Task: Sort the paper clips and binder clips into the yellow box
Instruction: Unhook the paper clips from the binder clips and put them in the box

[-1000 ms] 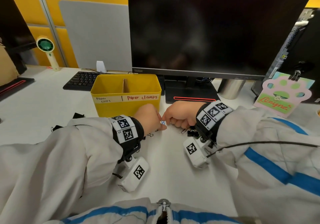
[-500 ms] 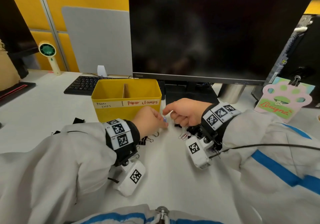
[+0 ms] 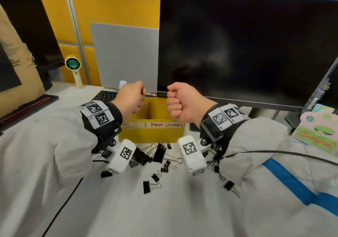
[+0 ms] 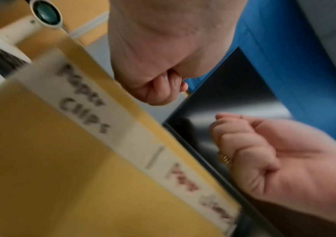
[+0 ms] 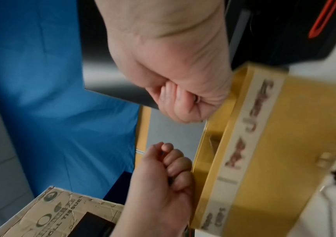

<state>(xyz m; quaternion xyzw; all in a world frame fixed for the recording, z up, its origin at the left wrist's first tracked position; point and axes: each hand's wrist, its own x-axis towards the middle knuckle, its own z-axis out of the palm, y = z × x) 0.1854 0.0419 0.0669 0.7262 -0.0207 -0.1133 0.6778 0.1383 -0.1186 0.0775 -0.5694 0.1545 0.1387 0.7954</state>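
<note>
The yellow box (image 3: pixel 151 134) stands in front of the monitor, split by a divider and labelled "paper clips" on the left and "paper clamps" on the right. Both hands hover over its rim as fists. My left hand (image 3: pixel 141 93) is above the left compartment and pinches a small dark paper clip. My right hand (image 3: pixel 172 97) is above the right side, curled round gold paper clips (image 4: pixel 224 158) that show between its fingers. Several black binder clips (image 3: pixel 159 152) lie on the white table just before the box, with single ones nearer me (image 3: pixel 146 187) and at the right (image 3: pixel 229 185).
A large dark monitor (image 3: pixel 237 44) rises right behind the box. A keyboard (image 3: pixel 106 95) and a small hand fan (image 3: pixel 73 66) are at the back left, and a cardboard box (image 3: pixel 16 62) at the far left. A pink paw card (image 3: pixel 318 132) stands at the right.
Both hands have lifted from the table in front of the box to above its rim, still curled on what they picked up. The binder clips beneath them now show.
</note>
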